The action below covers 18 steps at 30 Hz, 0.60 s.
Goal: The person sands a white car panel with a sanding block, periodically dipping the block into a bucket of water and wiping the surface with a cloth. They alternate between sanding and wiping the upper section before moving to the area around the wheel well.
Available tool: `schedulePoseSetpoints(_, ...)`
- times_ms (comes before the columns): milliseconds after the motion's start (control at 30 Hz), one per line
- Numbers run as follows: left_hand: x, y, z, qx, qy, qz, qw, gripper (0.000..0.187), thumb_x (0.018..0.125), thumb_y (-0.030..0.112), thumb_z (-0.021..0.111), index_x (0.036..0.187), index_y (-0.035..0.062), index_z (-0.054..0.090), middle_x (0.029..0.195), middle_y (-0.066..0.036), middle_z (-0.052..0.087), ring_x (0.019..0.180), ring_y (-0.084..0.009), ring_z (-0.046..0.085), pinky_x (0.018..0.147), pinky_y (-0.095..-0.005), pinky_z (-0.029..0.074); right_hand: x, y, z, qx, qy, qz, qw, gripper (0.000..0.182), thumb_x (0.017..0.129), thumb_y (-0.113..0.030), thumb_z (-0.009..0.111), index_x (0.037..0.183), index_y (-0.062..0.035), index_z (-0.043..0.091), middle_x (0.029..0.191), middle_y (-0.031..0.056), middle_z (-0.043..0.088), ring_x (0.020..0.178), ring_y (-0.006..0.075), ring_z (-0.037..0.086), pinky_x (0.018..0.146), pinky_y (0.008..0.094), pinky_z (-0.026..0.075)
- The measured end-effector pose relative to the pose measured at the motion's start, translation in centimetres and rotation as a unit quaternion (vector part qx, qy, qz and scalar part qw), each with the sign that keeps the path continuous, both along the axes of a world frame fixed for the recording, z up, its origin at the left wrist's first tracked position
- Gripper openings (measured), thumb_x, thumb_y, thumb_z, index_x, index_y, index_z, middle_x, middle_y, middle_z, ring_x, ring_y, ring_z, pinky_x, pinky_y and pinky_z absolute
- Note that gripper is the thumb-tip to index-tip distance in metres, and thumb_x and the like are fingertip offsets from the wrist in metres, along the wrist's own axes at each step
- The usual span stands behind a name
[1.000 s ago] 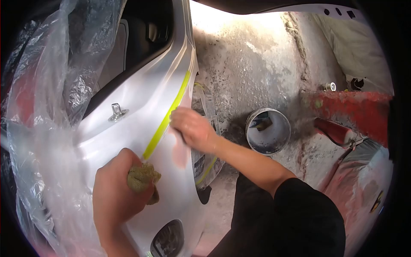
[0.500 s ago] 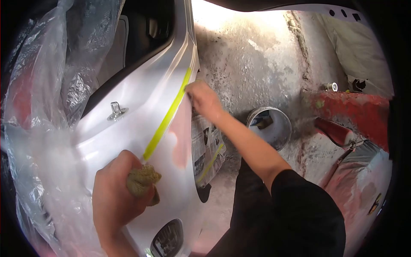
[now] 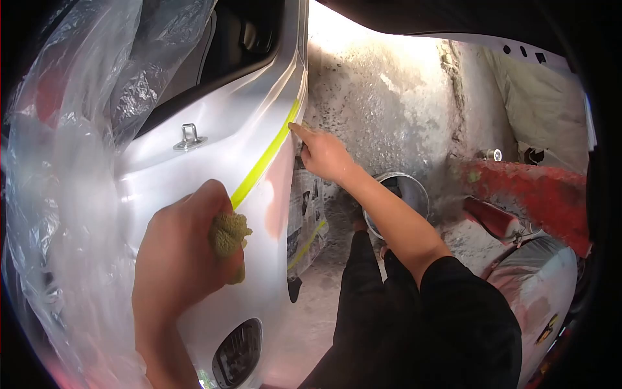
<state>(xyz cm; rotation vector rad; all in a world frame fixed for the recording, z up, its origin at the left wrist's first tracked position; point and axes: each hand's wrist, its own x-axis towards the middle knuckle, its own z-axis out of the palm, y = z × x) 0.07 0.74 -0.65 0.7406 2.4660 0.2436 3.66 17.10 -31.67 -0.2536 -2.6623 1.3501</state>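
In my left hand (image 3: 181,240) is a wadded yellow-green cloth (image 3: 230,235), held in closed fingers just above the white car panel (image 3: 162,188). A strip of bright yellow tape (image 3: 262,165) runs up along the panel; my left hand covers its lower end. My right hand (image 3: 327,154) is at the tape's upper part, with the index finger stretched out and its tip on or beside the tape. Its other fingers are curled, partly hidden. A pinkish patch (image 3: 277,201) shows on the panel to the right of the tape.
Clear plastic sheeting (image 3: 71,194) hangs at the left. A metal striker loop (image 3: 189,137) projects from the panel. Newspaper masking (image 3: 304,207) covers the panel's right side. A white bucket (image 3: 421,194) stands on the floor beyond my right forearm, near a red beam (image 3: 518,188).
My right index finger has straightened along the tape from a more closed hand. My left hand, still holding the cloth, has come up a little and covers more of the tape's lower end.
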Motion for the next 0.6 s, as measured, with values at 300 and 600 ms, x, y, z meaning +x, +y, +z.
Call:
schedulePoseSetpoints(300, 0.0, -0.5, -0.2, 0.028, 0.017, -0.044, 0.998, 0.033, 0.066, 0.003, 0.074, 0.089, 0.0053, 0.05, 0.076, -0.016, 0.062, 0.076, -0.0416, 0.062, 0.064, -0.0462, 0.047, 2.4, -2.3, 4.1, 0.009, 0.083, 0.013, 0.996, 0.06, 0.075, 0.002, 0.059, 0.135, -0.0037, 0.055, 0.095, 0.0201, 0.067, 0.089, 0.0384, 0.065, 0.079, 0.0476, 0.052)
schedulePoseSetpoints(600, 0.1, -0.5, -0.4, 0.015, 0.002, -0.009, 1.0, 0.034, 0.066, 0.003, 0.074, 0.091, 0.0042, 0.051, 0.078, -0.017, 0.063, 0.077, -0.042, 0.061, 0.066, -0.0442, 0.048, -0.6, 0.8, -0.8, 0.119, 0.023, -0.003, 0.993, 0.057, 0.077, -0.003, 0.062, 0.133, -0.0107, 0.055, 0.1, 0.0146, 0.07, 0.097, 0.035, 0.066, 0.08, 0.0465, 0.05)
